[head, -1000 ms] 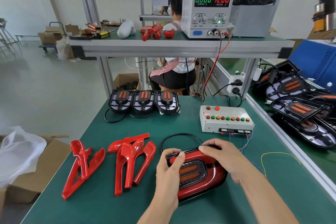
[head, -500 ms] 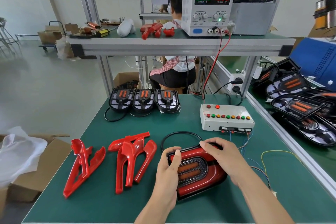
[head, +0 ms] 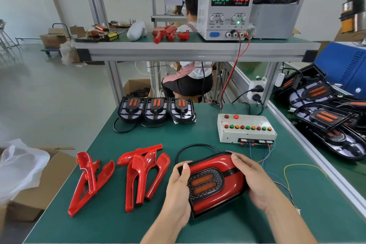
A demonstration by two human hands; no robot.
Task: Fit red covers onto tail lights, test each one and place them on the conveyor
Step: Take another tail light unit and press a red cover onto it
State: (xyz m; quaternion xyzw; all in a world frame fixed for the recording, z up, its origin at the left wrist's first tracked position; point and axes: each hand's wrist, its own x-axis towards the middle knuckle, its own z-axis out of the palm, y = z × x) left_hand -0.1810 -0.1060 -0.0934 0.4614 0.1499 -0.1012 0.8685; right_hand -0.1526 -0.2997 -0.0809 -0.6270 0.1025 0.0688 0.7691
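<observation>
Factory floor, pale walls; green-topped bench (head: 198, 140) with an aluminium-framed upper shelf (head: 194, 50) across its far side. Another person sits beyond the frame, back turned. Conveyor (head: 309, 150) runs along the right edge, piled with uncovered lamp units (head: 324, 117). Power supply (head: 225, 11) on the shelf reads 0.000 and 12.00; red and black leads drop from it toward the bench. Cardboard box (head: 39, 182) with clear plastic wrap sits off the left edge. Three uncovered tail lights (head: 156, 110) stand in a row at the back of the bench. White test box (head: 246, 129) with coloured buttons sits right of centre, thin wires trailing from its front. Loose red covers (head: 145, 172) lie in two heaps at left, well apart from the test box. Tail light (head: 213, 182), red cover fitted, lies at front centre, its black cable looped behind. Left hand (head: 178, 194) grips its left end, thumb on top; right hand (head: 251, 180) wraps the right side, thumb pressing the top edge.
</observation>
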